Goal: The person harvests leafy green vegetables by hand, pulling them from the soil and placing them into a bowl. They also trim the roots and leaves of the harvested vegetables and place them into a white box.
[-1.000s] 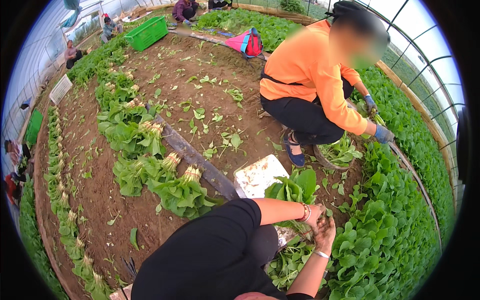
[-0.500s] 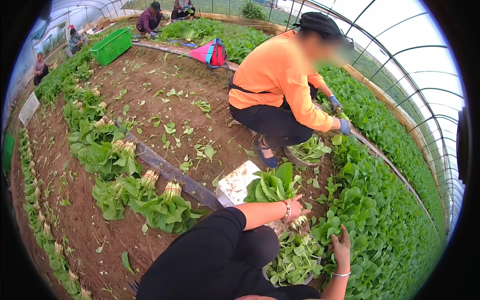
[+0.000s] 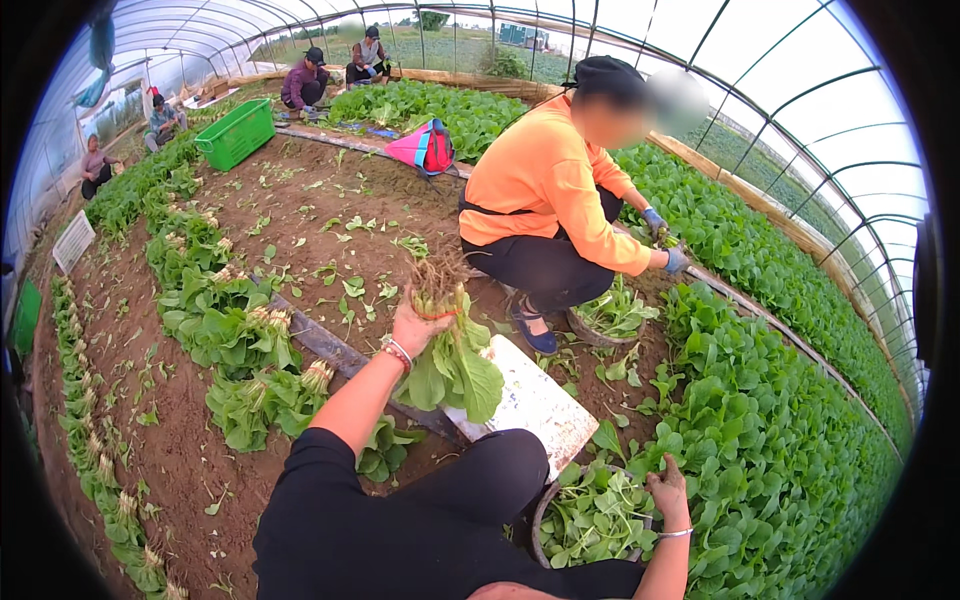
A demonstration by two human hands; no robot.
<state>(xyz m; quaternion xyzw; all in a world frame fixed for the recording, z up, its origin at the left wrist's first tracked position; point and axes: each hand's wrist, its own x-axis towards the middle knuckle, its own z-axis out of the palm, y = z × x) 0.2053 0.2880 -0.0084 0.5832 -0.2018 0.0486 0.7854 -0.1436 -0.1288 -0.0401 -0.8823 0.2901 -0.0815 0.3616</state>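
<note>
My left hand (image 3: 418,325) is wrapped round a bunch of leafy greens (image 3: 455,365), its tangled brown roots pointing up and its leaves hanging down. An orange-red band shows around the stems at my fingers. Beneath and right of the bunch lies a white, dirt-speckled board (image 3: 530,400). At the edge of the planted bed, my right hand (image 3: 668,490) is held low with its fingers apart and nothing visible in them. Just left of it is a round tub (image 3: 540,520) of loose small greens (image 3: 595,510).
A person in an orange top (image 3: 560,200) squats ahead, beside another tub (image 3: 600,338). Growing greens (image 3: 760,430) fill the right side. Tied bunches (image 3: 240,320) line the soil at left. A green crate (image 3: 237,135) and a pink-and-blue bag (image 3: 425,148) stand farther off.
My left hand has moved left and up with the bunch, which now has its roots upward. More of the white board shows. My right hand has shifted slightly down and left.
</note>
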